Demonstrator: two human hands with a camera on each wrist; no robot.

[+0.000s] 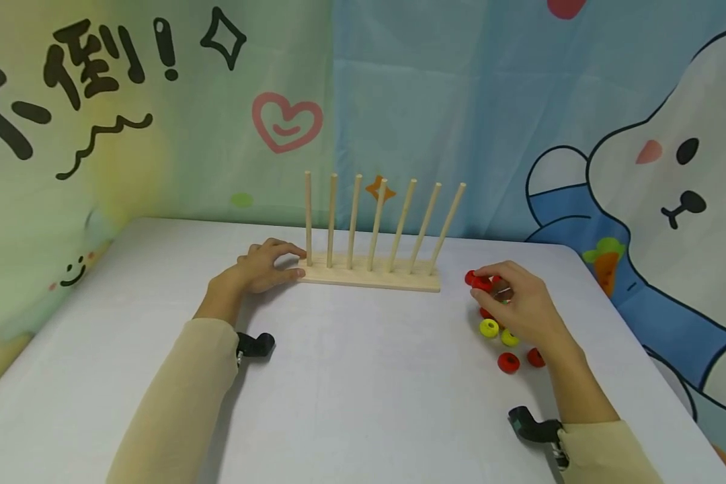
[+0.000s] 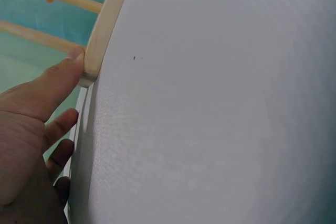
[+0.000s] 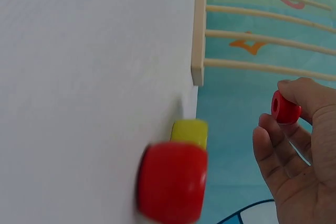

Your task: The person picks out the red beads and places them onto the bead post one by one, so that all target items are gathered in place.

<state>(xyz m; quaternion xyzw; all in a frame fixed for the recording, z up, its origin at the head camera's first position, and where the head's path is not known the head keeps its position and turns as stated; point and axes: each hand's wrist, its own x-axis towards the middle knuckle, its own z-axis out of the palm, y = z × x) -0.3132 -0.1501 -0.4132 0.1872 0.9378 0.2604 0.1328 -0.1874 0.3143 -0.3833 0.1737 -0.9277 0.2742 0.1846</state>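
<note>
A pale wooden peg stand [image 1: 370, 274] with a row of several upright pegs stands near the table's far side. My left hand [image 1: 265, 265] grips the left end of its base, thumb at the front and a finger at the back by the first peg. The thumb [image 2: 63, 77] lies against the base's end in the left wrist view. To the right of the stand, my right hand [image 1: 520, 299] pinches a red bead [image 3: 286, 109] with a hole through it, held above the table. Red beads [image 1: 509, 363] and yellow beads [image 1: 489, 328] lie under and around this hand, some partly hidden by it.
The white table [image 1: 351, 390] reaches back to a printed cloth backdrop [image 1: 411, 87]. Each wrist carries a black camera mount, one on the left [image 1: 255, 345] and one on the right [image 1: 534, 426]. A red bead [image 3: 174, 182] lies close to the right wrist camera.
</note>
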